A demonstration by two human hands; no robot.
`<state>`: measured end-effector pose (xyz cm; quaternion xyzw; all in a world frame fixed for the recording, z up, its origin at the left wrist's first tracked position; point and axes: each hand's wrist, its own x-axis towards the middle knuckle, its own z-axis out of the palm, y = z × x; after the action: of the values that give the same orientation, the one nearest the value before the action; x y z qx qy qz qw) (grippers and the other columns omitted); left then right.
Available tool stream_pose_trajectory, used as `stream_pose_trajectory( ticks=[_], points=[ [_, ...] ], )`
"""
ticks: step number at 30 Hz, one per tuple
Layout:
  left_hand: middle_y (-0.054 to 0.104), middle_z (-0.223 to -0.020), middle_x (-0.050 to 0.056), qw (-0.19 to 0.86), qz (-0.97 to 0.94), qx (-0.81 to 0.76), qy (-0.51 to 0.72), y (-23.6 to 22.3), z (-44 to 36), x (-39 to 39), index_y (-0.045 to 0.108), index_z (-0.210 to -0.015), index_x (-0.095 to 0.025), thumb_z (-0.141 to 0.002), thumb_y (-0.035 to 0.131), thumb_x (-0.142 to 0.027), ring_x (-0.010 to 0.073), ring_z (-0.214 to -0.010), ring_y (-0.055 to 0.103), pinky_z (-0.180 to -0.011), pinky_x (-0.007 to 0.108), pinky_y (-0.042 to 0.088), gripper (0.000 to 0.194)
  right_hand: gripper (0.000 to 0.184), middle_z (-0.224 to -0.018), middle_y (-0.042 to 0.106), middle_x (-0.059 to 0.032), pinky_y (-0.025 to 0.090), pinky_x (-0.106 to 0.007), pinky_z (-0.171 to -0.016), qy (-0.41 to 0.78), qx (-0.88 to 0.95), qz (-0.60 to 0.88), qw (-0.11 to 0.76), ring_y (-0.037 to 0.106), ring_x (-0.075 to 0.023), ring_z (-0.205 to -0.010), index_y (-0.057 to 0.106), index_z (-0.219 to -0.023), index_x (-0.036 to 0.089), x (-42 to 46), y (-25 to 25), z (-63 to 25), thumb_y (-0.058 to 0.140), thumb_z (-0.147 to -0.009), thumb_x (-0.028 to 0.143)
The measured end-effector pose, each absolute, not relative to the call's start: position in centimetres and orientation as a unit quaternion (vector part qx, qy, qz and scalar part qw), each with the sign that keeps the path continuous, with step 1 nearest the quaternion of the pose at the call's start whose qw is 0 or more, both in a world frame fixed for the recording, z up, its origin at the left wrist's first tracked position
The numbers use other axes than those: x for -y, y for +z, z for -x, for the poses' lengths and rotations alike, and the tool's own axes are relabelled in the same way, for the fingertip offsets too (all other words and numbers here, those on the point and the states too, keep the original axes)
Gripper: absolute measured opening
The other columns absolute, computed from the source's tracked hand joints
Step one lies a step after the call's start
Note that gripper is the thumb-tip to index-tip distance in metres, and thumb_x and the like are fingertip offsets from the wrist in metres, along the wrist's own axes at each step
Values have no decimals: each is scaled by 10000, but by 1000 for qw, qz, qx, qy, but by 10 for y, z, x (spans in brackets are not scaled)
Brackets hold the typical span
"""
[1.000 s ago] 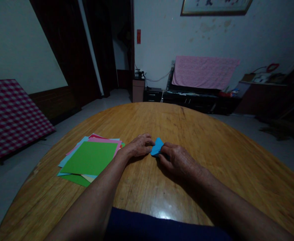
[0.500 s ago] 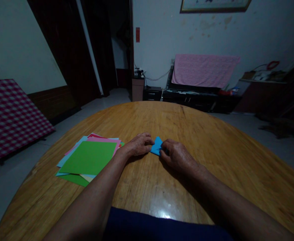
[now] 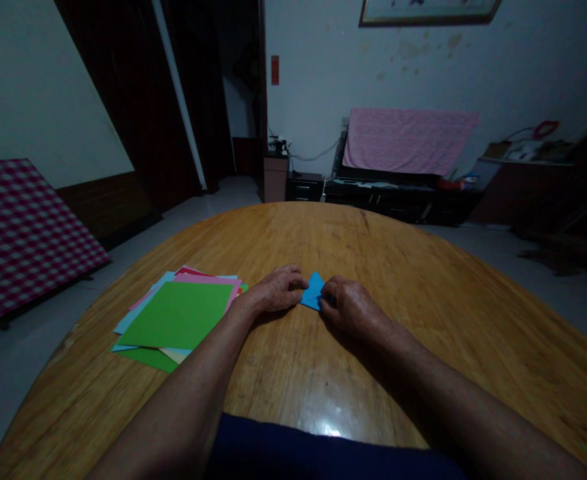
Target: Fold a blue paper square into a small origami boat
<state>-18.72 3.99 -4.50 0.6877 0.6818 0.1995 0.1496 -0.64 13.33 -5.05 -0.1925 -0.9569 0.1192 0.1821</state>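
Blue paper [image 3: 312,295], folded small, sits on the round wooden tabletop [image 3: 323,233] between the two hands, touching the wood as far as I can judge from here. Left hand [image 3: 273,291] and right hand [image 3: 351,309] are curled closed, pinching its opposite sides. Just left of the left hand lies a loose stack of square coloured sheets [image 3: 176,315], green on top, with pink and pale blue edges showing, all apparently flat and unfolded. I count one folded piece so far; the fingers hide its exact creases.
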Motion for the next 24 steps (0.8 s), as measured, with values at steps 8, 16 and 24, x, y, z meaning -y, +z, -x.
stream_pose_trajectory(
  ticks=[8, 16, 24],
  points=[
    [541, -1232, 53, 137, -688, -688, 182, -40, 184, -39, 643, -1061, -211, -820, 513, -253, 230, -1177, 469, -1001, 346, 366, 277, 90, -776, 589, -61, 380, -262, -606, 110, 960, 192, 173, 521, -145, -673, 589, -709, 166, -135, -50, 6, 540, -782, 147],
    [522, -1255, 54, 122, -686, -692, 187, -44, 183, -38, 625, -1078, -218, -829, 507, -349, 236, -1194, 455, -1013, 352, 360, 305, 103, -776, 586, -59, 390, -264, -619, 115, 961, 192, 164, 534, -148, -691, 574, -697, 165, -135, -49, 6, 530, -788, 145],
    [506, -1277, 56, 137, -684, -690, 193, -44, 183, -37, 617, -1076, -225, -792, 545, -318, 250, -1214, 436, -1025, 378, 344, 307, 98, -771, 591, -58, 390, -271, -612, 115, 959, 196, 169, 534, -153, -687, 581, -707, 169, -137, -52, 6, 528, -788, 154]
  ],
)
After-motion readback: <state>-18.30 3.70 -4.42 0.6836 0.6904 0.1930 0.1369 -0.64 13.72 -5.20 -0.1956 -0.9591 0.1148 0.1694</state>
